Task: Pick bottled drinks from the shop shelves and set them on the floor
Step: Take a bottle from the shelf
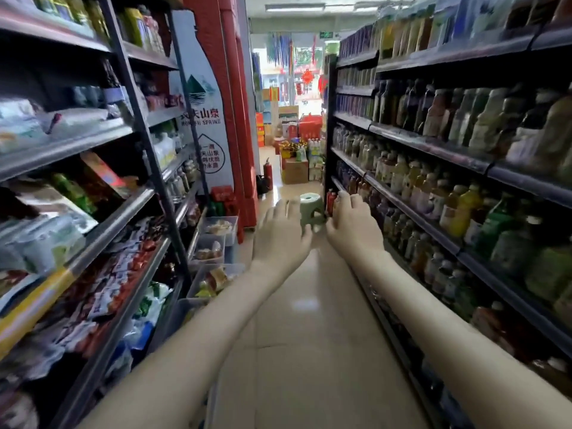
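- Dark shelves right of the green stool hold the bottled drinks.
- Tiled floor reaches the stool.
- Left hand, left of the stool, empty, fingers relaxed.
- Right hand, right of it, empty, fingers loosely bent.

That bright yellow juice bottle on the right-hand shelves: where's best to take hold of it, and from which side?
Probably by the neck and shoulder of the yellow juice bottle, coming from the aisle side. It stands upright in a packed row, so neighbouring bottles crowd its flanks, and only its front is open.
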Motion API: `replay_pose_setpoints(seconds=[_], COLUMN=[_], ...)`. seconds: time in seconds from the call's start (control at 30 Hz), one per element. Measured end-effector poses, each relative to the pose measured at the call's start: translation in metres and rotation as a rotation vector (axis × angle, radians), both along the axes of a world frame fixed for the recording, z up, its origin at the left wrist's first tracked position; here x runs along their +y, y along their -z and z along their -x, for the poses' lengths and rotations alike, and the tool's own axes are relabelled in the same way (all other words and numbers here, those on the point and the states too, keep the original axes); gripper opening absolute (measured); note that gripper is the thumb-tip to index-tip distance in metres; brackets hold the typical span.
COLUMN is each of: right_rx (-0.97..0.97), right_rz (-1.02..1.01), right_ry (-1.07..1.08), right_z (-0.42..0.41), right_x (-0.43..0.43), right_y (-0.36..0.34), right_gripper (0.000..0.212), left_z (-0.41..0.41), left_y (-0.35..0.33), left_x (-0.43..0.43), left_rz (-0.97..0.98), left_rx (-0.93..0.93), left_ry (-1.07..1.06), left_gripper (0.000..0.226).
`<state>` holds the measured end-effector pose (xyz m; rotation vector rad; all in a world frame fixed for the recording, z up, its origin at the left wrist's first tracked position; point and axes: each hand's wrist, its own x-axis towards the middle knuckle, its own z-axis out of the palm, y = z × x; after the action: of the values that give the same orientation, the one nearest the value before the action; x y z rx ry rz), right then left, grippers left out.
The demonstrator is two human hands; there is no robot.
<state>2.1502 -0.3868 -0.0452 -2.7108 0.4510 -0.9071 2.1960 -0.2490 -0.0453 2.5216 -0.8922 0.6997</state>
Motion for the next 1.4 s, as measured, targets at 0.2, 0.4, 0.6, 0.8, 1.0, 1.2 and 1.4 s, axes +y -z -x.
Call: replay_pose_setpoints(seconds=[0.2, 0.4, 0.6, 0.8, 1.0, 1.2, 1.4], right_rx=[0.012, -0.003, -0.011, -0.083, -0.168, -0.138, -0.223], right_rz=[0.017, 0.045, 0.054, 0.088, 0.033, 0.065, 0.121], right_ry=[0.083, 0.223, 0.372, 0.463, 0.502, 0.596, 0.850], right_z=[-0.182, -0.338, -0.458, -0.592, -0.730, -0.830, -0.852], right_x=[-0.083, -0.181, -0.279, -0.389, -0.488, -0.574, -0.656], right_y=[0.013, -0.013, -0.022, -0.025, -0.032, -0.050, -0.065], right_gripper=[0.054, 0.055, 0.058, 0.059, 0.059, 0.063, 0.068], left_z=[-0.192, -0.373, -0.518, -0.658, -0.809, -0.913, -0.982], left_y=[0.012, -0.013, -0.012, 0.003, -0.023, -0.037, -0.063], left_x=[-0.085, -0.191, -0.301, -0.407, -0.510, -0.617, -0.729], left_rz=[0.007, 0.016, 0.058, 0.084, 0.015, 0.054, 0.069], left_rx=[0.021, -0.033, 0.043, -0.006, -0.065, -0.063, -0.128], left_ry=[0.104, 0.267, 0.417, 0.548, 0.593, 0.703, 0.955], left_gripper=[0.054, 0.057, 0.056, 0.058, 0.060, 0.060, 0.060])
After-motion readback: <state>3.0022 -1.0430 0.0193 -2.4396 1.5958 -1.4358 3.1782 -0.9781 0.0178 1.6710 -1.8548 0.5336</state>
